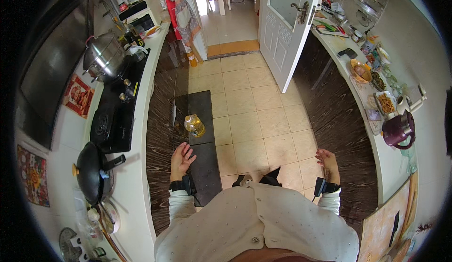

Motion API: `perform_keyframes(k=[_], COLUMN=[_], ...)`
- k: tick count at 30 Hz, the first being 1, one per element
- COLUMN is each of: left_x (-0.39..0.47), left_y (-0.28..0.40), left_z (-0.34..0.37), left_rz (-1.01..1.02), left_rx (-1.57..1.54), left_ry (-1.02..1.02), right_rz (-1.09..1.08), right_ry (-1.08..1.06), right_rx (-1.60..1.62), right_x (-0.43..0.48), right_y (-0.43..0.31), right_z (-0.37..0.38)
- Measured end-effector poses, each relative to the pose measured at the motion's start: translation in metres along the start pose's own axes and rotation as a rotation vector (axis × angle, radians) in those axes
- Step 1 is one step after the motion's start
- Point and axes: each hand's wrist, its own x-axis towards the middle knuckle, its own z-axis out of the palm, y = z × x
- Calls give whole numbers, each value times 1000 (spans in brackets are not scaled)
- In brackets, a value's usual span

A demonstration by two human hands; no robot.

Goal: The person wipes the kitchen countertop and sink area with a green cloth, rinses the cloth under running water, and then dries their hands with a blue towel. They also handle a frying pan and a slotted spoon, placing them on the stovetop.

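My left hand hangs in the air beside the dark wood-grain cabinet front, palm partly up, with its fingers apart and nothing in it. Just beyond it, a bottle of yellow cooking oil stands on a dark floor mat. On the other side, my right hand is held low near the right-hand cabinets. Its fingers are loosely bent and apart, and no object shows in them. Each wrist wears a black strapped device.
A gas hob carries a steel steamer pot; a black wok sits on the left counter. An open white door stands ahead. A bowl, a purple kettle and a wooden board line the right counter.
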Motion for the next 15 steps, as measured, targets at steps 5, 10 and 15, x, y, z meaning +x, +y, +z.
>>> perform_keyframes(k=[5, 10, 15], left_x=[67, 130, 178], left_y=[4, 7, 25], left_z=[33, 60, 103], left_rz=[10, 70, 98], left_rx=[-2, -135, -226], left_ry=[38, 131, 207], right_rz=[71, 0, -185], right_ry=[-54, -155, -244], right_rx=[-45, -79, -153], right_x=[84, 204, 324], right_y=[-20, -91, -198], right_z=[12, 38, 68])
